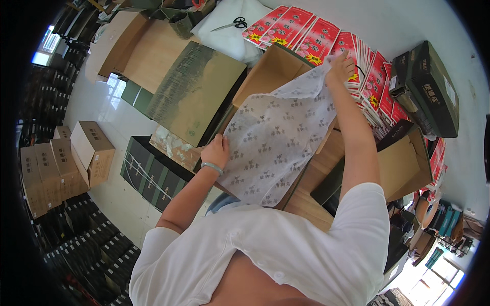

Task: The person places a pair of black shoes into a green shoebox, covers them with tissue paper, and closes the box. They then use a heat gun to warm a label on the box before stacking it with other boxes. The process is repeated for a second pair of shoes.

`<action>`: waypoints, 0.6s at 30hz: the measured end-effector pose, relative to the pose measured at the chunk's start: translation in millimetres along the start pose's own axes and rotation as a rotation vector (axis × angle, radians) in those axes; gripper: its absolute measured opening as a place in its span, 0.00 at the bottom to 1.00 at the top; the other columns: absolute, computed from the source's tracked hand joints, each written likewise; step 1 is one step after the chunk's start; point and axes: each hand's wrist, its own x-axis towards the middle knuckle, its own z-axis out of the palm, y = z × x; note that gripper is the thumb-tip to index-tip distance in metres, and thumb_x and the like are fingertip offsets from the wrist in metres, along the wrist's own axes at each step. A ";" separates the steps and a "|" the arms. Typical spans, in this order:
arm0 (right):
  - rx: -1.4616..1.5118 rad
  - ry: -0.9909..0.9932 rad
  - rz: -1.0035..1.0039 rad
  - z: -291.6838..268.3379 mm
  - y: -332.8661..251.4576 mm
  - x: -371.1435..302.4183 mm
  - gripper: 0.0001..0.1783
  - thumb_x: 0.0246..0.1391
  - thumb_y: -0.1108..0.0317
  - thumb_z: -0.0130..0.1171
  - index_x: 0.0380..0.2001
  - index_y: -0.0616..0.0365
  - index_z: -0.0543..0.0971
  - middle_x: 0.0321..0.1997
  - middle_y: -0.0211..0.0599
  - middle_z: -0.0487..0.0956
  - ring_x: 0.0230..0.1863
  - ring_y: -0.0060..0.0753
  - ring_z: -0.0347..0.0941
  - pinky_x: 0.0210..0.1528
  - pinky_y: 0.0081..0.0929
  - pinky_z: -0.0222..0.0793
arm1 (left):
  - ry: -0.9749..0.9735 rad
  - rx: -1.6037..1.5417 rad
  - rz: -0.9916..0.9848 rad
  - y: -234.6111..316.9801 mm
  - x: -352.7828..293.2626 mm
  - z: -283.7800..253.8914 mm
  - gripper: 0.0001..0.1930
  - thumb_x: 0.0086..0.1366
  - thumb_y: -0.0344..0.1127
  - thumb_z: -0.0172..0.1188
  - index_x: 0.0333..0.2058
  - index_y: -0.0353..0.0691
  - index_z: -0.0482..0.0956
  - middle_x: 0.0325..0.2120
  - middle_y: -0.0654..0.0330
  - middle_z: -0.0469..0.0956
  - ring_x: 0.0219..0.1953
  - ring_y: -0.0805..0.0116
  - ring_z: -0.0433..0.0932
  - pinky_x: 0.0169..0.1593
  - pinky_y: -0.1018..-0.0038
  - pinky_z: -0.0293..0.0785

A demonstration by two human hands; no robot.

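A sheet of white tissue paper [275, 145] with a grey printed pattern spreads between my hands, its lower end close to my body. My left hand [217, 152], with a pale bangle at its wrist, is closed on the sheet's left edge. At the far right corner, my right hand [340, 69] grips the paper, arm stretched forward. Beneath the sheet stands an open box [275, 70] with a brown inside; the paper hides most of it. A green box lid [199, 94] with a dark patterned panel lies left of the open box.
Red-and-white printed packets [316, 41] line the back of the table. Scissors [232, 23] lie on white wrapping at the back. A dark shoe box [427, 89] and an open box [406, 168] stand right. Brown cartons [92, 153] and tied green boxes [150, 171] sit left.
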 end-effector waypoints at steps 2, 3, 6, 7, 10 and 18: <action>-0.056 0.360 -0.351 -9.8 10.7 -57.3 0.38 0.51 0.59 0.59 0.63 0.61 0.58 0.60 0.53 0.64 0.62 0.56 0.57 0.64 0.52 0.49 | -0.016 0.002 0.018 -1.2 -2.3 4.1 0.14 0.70 0.46 0.44 0.34 0.41 0.68 0.25 0.48 0.79 0.29 0.44 0.78 0.33 0.51 0.73; 0.032 0.318 -0.387 -16.3 12.4 -85.5 0.40 0.51 0.60 0.60 0.63 0.63 0.57 0.58 0.54 0.65 0.61 0.56 0.58 0.63 0.53 0.49 | -0.019 0.004 0.023 -2.8 -3.2 5.2 0.14 0.70 0.45 0.43 0.34 0.40 0.68 0.26 0.48 0.79 0.29 0.44 0.78 0.33 0.51 0.74; 0.267 -0.160 -0.181 -14.9 37.6 -163.5 0.39 0.54 0.57 0.58 0.63 0.63 0.57 0.59 0.56 0.65 0.62 0.58 0.57 0.64 0.53 0.48 | -0.001 -0.015 0.065 -4.9 -1.8 6.2 0.14 0.70 0.45 0.43 0.35 0.40 0.68 0.28 0.47 0.79 0.30 0.43 0.78 0.34 0.51 0.74; 0.178 -0.444 -0.125 -24.6 32.7 -181.0 0.37 0.55 0.54 0.57 0.62 0.62 0.60 0.59 0.57 0.65 0.62 0.59 0.57 0.65 0.52 0.48 | -0.011 -0.015 0.059 -6.7 -1.7 6.8 0.13 0.70 0.45 0.43 0.35 0.40 0.68 0.28 0.48 0.79 0.30 0.43 0.78 0.33 0.51 0.73; 0.125 -0.626 -0.075 -14.1 21.0 -207.1 0.33 0.57 0.47 0.53 0.56 0.61 0.67 0.59 0.56 0.66 0.60 0.60 0.60 0.63 0.51 0.52 | -0.038 -0.014 0.074 -6.5 -1.2 7.0 0.13 0.70 0.45 0.44 0.36 0.41 0.67 0.30 0.49 0.78 0.32 0.44 0.77 0.34 0.51 0.72; 1.252 0.076 0.691 78.1 -14.2 -160.2 0.39 0.48 0.72 0.64 0.58 0.64 0.52 0.52 0.52 0.70 0.55 0.44 0.68 0.54 0.36 0.67 | -0.037 -0.043 0.132 -10.6 -3.4 2.8 0.12 0.69 0.44 0.46 0.35 0.41 0.68 0.29 0.49 0.77 0.31 0.43 0.77 0.34 0.51 0.72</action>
